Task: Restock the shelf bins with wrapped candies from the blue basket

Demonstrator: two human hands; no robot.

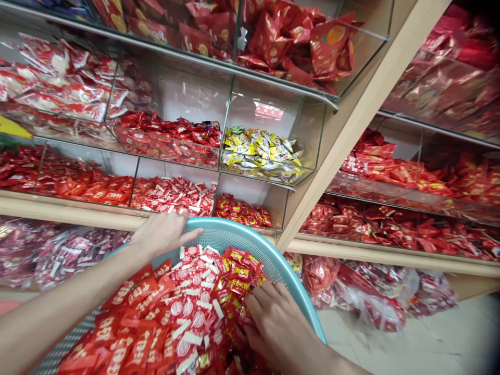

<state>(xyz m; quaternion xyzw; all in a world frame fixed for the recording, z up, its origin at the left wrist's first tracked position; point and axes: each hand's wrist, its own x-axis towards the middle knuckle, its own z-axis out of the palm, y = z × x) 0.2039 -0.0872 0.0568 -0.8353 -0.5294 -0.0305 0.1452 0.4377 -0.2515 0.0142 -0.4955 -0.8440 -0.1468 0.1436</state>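
A blue plastic basket [308, 301] full of wrapped candies is in front of me. My left hand [162, 234] is closed on its far rim, the thumb lying over the inner side. My right hand [273, 317] reaches inside at the right, its fingers curled into the dark red candies with yellow lettering [239, 276]; the fingertips are partly hidden among them. White-and-red candies [197, 297] form a band in the middle, and orange-red packets [136, 325] lie on the left.
Behind the basket stands a wooden shelf [312, 179] with clear candy bins. Its lower bins hold white-and-red candies [174, 195] and dark red ones [244, 211]; yellow-and-white candies [261, 151] lie above. Plastic bags of candy [375, 297] rest below on the tiled floor [429, 344].
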